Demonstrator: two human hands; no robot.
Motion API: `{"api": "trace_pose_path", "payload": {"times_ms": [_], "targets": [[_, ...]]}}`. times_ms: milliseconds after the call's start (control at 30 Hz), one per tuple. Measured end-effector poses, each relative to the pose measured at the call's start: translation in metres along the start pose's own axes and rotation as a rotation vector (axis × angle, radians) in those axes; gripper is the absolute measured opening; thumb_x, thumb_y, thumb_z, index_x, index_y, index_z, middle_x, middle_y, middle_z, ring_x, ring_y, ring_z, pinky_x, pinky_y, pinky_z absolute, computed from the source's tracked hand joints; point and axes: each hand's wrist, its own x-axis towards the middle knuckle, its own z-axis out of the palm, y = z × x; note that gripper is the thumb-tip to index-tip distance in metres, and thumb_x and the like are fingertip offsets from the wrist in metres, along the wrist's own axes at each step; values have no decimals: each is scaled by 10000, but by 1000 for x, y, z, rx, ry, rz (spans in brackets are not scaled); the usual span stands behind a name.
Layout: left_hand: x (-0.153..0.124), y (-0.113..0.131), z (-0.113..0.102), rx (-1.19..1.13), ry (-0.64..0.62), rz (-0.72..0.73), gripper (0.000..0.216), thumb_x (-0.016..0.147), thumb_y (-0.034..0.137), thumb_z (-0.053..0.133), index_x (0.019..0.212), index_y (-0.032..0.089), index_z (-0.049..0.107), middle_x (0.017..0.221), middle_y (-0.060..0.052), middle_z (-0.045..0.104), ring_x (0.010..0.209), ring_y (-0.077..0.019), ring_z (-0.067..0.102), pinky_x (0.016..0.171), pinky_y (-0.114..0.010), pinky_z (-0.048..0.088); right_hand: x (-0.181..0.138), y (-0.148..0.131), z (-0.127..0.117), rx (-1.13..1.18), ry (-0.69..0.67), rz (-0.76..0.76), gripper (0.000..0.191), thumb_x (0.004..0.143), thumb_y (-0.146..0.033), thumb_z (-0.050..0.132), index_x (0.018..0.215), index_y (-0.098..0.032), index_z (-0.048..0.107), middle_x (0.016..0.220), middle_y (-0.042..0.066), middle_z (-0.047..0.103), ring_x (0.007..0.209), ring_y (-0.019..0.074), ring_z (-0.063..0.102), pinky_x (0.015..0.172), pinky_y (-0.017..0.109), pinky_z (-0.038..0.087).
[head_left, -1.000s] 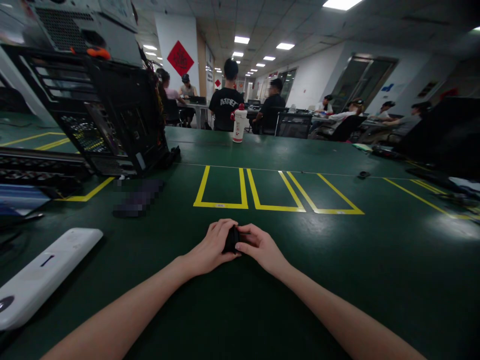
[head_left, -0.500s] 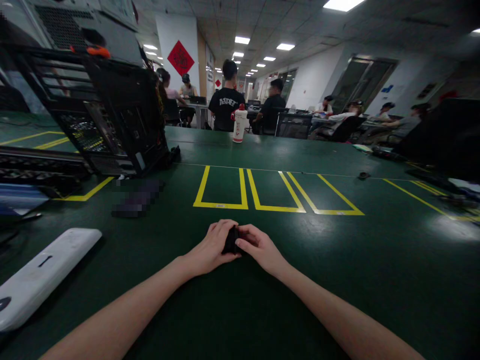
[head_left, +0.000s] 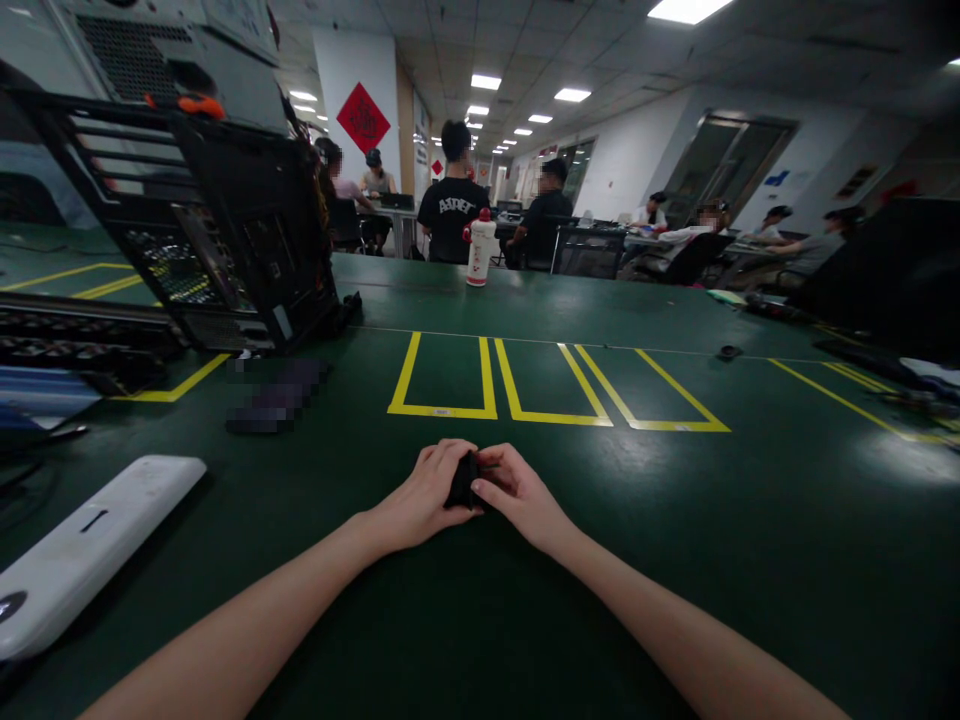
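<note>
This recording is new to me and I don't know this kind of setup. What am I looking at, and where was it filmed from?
No machine here: these are a person's bare hands, seen by a camera on their head looking forward and down. The left hand and right hand hold a small black object, too covered to identify. The green table has yellow tape outlines ahead. To the left are a long white device and a black computer case; farther off stands a white bottle.
</note>
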Motion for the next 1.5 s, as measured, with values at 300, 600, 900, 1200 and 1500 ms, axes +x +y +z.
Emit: {"api": "trace_pose_path", "payload": {"times_ms": [300,600,900,1200,1500], "targets": [[-1,-4,2,-12,3,-25,581,737,243,611,1215,266,281,1193,-69,397,1082,-254,411,886,-440,401,-8,-3,1,0,-58,-11,286,761,-183,556,1031,-237,475,1087,19,515,1062,177,509,897,363,443],[1,4,-5,-2,-26,-32,553,748,291,602,1209,256,299,1190,-78,406,1082,-257,418,881,-450,403,0,-3,0,30,-13,-17,169,770,-223,552,922,-207,482,935,11,544,932,161,564,810,329,481],[0,-1,-1,0,-14,-19,539,750,265,595,1199,258,297,1183,-76,406,1073,-252,423,871,-437,405,-6,-8,-1,-29,-77,6,244,794,-223,518,1032,-224,466,1060,28,514,1035,173,515,870,351,456],[1,1,-4,-11,-33,-30,548,753,275,593,1208,265,289,1194,-75,394,1084,-262,412,879,-453,398,-6,-5,3,-4,-43,-26,157,790,-230,521,940,-232,472,982,11,511,942,167,558,759,324,510],[1,0,-3,6,-32,-21,552,739,247,607,1194,250,295,1185,-75,399,1081,-255,409,889,-443,396,-5,-6,2,-45,-43,6,268,792,-215,515,1055,-225,466,1083,33,503,1036,177,509,869,356,459]]}}
